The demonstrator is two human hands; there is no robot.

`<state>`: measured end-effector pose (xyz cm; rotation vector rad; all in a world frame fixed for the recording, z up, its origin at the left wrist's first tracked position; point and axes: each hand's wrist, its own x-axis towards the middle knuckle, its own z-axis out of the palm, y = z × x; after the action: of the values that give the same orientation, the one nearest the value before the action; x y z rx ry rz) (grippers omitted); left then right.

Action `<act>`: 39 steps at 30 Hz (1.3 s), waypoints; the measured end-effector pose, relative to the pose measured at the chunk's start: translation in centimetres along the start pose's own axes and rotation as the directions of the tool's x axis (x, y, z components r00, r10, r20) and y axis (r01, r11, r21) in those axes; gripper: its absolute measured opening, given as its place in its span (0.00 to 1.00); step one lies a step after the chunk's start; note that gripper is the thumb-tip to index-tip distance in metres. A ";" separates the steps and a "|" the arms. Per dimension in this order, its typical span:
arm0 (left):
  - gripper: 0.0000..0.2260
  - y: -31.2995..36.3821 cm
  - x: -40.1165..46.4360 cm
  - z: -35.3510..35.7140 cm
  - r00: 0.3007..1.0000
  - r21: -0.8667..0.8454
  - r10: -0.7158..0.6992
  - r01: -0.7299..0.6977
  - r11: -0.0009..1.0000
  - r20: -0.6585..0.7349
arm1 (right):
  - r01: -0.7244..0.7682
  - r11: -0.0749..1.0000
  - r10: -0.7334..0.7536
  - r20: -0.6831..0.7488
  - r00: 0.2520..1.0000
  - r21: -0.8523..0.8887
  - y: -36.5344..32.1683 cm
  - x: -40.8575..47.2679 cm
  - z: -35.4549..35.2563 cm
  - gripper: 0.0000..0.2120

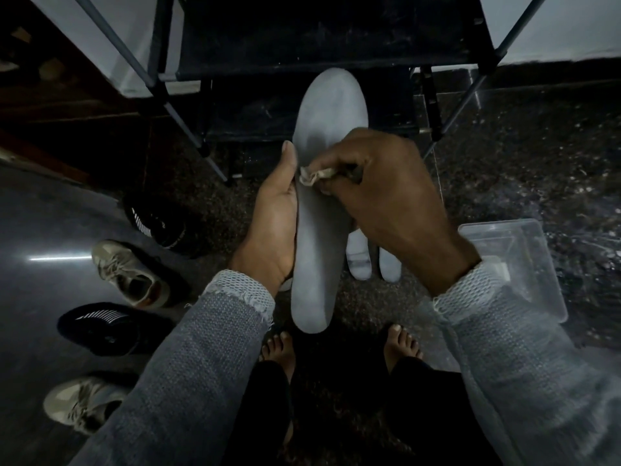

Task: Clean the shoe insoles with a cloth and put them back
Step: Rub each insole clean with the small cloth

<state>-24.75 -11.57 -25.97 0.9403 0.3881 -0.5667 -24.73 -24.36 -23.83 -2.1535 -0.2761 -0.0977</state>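
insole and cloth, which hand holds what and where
The left hand grips the grey insole along its left edge, near the middle. The right hand pinches a small bunched cloth against the insole's top face.

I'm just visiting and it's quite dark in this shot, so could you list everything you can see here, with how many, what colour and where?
Insole in hand: one, grey, held up at centre.
Cloth: one, pale beige, bunched against that insole.
Insoles on floor: at least two, light grey, below the right hand, partly hidden.
Beige sneakers: two, on the floor at left.
Black shoes with white stripes: two, on the floor at left.
Plastic tub: one, clear, on the floor at right.
Shoe rack: one, black shelves with grey poles, ahead.
Floor: dark, speckled.
Left hand: grips the insole's edge.
Right hand: pinches the cloth.
Sleeves: two, grey knit.
Bare feet: two, at bottom.
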 end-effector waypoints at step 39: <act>0.35 0.8 0.5 -0.3 0.995 -0.229 0.010 0.013 0.973 0.100 | -0.011 1.000 0.009 0.359 0.933 0.005 -0.2 -0.5 -0.7 0.08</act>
<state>-23.91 -11.04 -25.88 0.6867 0.3548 -0.5553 -25.21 -24.97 -23.36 -2.1565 -0.4747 0.3066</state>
